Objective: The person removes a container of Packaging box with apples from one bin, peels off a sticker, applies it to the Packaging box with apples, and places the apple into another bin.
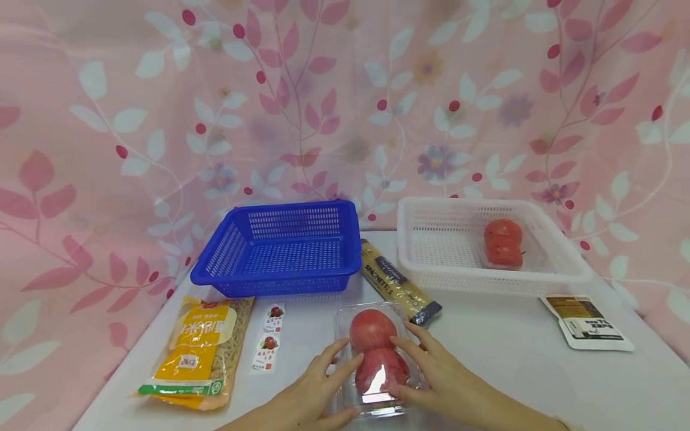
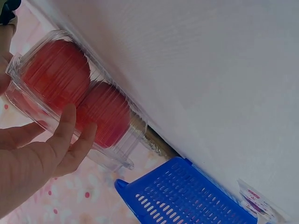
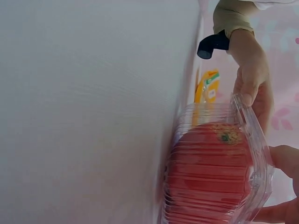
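Note:
A clear plastic box (image 1: 377, 400) with two red tomatoes (image 1: 372, 329) inside sits at the front middle of the white table. From its left side, my left hand (image 1: 308, 392) holds it, fingertips over the lid and thumb low at the near corner. My right hand (image 1: 447, 378) grips the opposite side, fingers spread along the lid's edge. In the left wrist view, the fingers of the left hand (image 2: 44, 151) bend over the box (image 2: 107, 158). The right wrist view shows the ribbed side of the box (image 3: 210, 112) and part of the right hand (image 3: 285, 182) at the rim.
Behind stand a blue basket (image 1: 277, 286) and a white basket (image 1: 496, 281) holding another pack of tomatoes (image 1: 504, 242). A spaghetti packet (image 1: 396, 284) lies between them. At left are a yellow food bag (image 1: 196, 353) and two fruit stickers (image 1: 265, 353); at right, a small pouch (image 1: 587, 323).

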`<state>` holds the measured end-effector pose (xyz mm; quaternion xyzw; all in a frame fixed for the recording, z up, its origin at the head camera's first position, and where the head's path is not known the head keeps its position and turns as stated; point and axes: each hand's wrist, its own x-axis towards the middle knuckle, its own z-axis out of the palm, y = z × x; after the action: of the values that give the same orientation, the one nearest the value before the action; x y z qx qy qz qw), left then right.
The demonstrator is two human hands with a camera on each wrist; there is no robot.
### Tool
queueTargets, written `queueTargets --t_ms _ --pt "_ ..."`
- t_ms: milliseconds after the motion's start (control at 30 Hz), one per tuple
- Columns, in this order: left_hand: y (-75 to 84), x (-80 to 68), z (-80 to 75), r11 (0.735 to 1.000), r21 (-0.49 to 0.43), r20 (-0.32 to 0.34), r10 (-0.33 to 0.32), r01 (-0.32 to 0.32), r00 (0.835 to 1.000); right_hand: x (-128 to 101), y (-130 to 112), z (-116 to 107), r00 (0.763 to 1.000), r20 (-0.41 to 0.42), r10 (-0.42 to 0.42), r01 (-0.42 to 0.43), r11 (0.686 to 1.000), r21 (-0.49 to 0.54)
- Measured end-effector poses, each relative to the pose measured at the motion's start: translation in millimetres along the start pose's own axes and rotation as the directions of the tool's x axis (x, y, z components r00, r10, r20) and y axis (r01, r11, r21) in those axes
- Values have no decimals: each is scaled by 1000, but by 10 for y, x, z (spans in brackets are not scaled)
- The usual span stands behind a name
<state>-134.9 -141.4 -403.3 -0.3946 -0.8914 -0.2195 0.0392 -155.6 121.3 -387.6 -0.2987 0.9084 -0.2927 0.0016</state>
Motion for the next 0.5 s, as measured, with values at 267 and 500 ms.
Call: queueTargets --t_ms 267,500 --pt "-18 9 -40 1000 -8 71 -26 27 997 -4 38 -28 999 8 -54 54 994 -91" --pt "-17 -41 -218 983 -13 165 -177 182 970 -8 25 -2 994 -17 -109 99 952 -290"
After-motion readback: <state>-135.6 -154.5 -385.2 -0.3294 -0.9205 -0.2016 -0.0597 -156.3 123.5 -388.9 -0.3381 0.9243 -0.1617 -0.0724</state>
